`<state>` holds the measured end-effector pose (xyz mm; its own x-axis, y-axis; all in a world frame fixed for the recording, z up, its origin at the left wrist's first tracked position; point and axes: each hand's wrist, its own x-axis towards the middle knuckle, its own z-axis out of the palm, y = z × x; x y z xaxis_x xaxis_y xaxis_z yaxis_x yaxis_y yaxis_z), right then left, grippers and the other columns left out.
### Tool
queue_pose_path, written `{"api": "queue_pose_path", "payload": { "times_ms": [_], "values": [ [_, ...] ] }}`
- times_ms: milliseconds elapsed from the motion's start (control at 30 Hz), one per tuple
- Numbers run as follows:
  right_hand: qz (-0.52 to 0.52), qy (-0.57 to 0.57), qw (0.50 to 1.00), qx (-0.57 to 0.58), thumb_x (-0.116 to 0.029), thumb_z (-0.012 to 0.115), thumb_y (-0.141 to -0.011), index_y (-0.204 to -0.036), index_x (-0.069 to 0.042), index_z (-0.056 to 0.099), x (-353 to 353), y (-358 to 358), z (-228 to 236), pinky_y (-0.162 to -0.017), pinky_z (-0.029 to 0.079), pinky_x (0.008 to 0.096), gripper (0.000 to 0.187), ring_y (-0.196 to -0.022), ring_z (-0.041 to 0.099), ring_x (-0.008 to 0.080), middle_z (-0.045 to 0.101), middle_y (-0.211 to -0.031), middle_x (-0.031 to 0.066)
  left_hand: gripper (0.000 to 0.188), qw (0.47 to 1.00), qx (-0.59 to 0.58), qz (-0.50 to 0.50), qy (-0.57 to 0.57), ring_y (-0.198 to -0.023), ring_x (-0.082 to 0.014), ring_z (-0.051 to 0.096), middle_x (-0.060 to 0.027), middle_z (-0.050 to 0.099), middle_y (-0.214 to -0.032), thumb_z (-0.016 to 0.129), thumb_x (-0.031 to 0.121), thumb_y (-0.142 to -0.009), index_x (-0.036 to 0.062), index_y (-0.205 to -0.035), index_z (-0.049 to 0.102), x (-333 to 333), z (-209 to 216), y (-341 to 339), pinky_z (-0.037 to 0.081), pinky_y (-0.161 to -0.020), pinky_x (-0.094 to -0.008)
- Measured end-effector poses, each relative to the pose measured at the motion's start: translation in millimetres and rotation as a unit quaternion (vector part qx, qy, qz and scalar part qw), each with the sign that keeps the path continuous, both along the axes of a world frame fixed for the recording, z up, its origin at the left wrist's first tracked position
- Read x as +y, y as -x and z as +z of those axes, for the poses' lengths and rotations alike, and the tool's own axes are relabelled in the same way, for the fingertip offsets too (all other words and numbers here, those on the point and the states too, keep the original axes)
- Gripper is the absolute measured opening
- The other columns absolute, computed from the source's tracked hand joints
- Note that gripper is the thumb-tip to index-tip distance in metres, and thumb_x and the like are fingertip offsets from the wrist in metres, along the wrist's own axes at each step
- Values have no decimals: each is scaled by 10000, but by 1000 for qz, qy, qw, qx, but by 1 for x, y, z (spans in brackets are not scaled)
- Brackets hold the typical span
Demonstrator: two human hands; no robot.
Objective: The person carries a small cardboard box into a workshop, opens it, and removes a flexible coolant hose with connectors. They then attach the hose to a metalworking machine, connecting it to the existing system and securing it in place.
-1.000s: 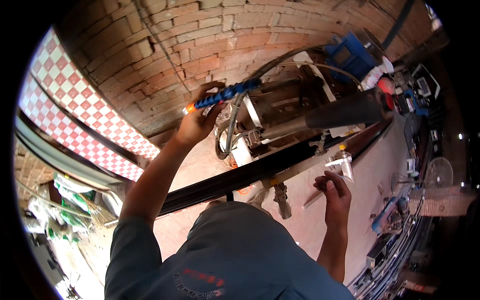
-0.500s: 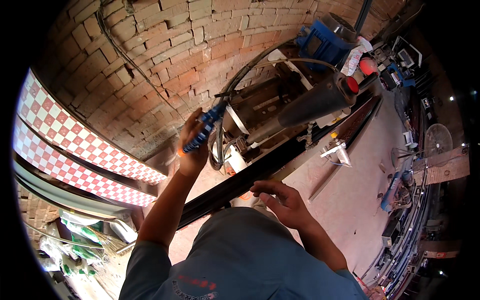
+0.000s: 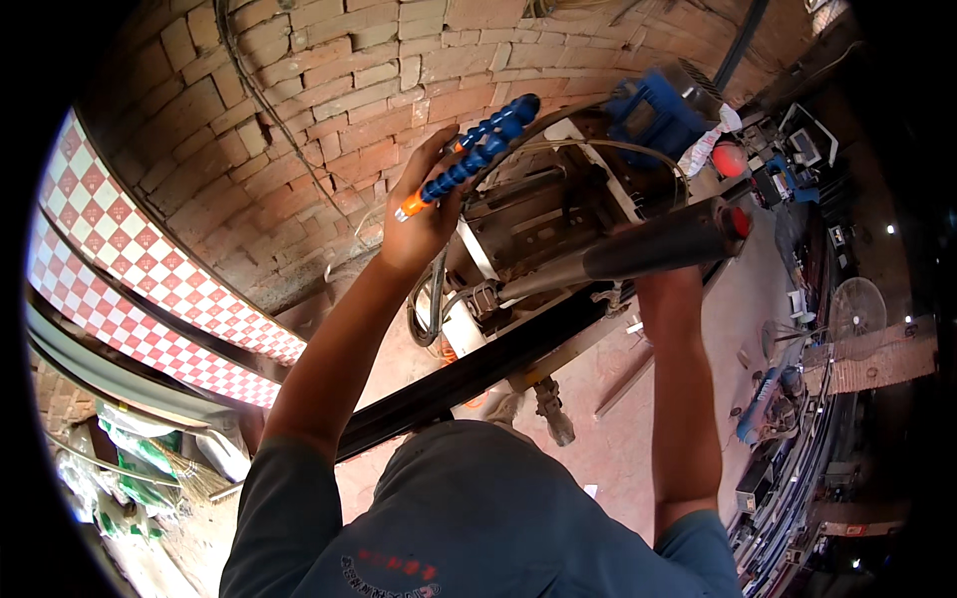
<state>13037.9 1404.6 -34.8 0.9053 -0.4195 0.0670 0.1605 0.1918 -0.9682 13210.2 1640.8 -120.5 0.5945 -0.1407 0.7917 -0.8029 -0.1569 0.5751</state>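
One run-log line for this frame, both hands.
left hand: grips blue segmented hose | right hand: hidden behind grey cylinder | backdrop: brick wall

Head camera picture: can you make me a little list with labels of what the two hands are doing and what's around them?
left hand: closed around the blue segmented hose with an orange tip, raised in front of the brick wall
right hand: reaching up under the dark metal cylinder; fingers hidden, grip unclear
machine: grey metal, blue motor on top
long black bar: runs diagonally below the machine
floor: reddish
left edge: red-and-white checkered panel
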Motion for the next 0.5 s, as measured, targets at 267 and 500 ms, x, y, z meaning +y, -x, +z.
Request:
{"api": "queue_pose_path", "payload": {
  "times_ms": [267,500],
  "values": [
    [193,50,968,150,-527,487,-1025,-1074,-24,626,4,-88,71,-881,542,376,524,-965,697,261,701,-1111,164,413,997,0,3,-81,-992,-301,699,-91,575,-1316,682,-7,-828,125,-1219,656,-57,20,-18,582,-807,-365],
    [144,72,977,138,-421,562,-1011,-990,-42,626,20,-106,72,-826,561,353,385,-917,714,233,734,-999,139,408,989,-24,-34,-144,-990,-301,707,-109,539,-1354,746,37,-825,110,-1216,658,-80,11,-21,597,-800,-378]
  ]
}}
